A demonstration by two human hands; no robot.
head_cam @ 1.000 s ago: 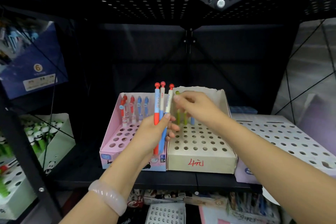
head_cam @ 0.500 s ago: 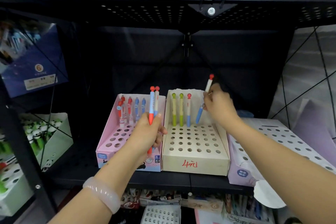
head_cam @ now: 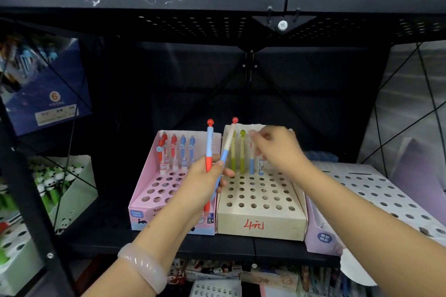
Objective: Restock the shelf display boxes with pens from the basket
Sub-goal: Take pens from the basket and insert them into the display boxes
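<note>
Gripping two pens (head_cam: 209, 149) upright, the left hand (head_cam: 202, 181) stays in front of the pink display box (head_cam: 154, 190) — one pen blue and red, one white and blue. The right hand (head_cam: 277, 149) hovers with loosely curled fingers over the beige display box (head_cam: 260, 202), at the pens standing in its back row; whether it pinches one, I cannot tell.

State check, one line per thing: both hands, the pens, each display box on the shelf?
left hand: grips two pens, upright.
held pens: red-capped, fanned apart above the fist.
right hand: fingers bent over the back row of the beige box; grip unclear.
beige box: four pens in the back row, other holes empty.
pink box: pens in the back rows, front holes empty.
white box: visible holes empty.
</note>
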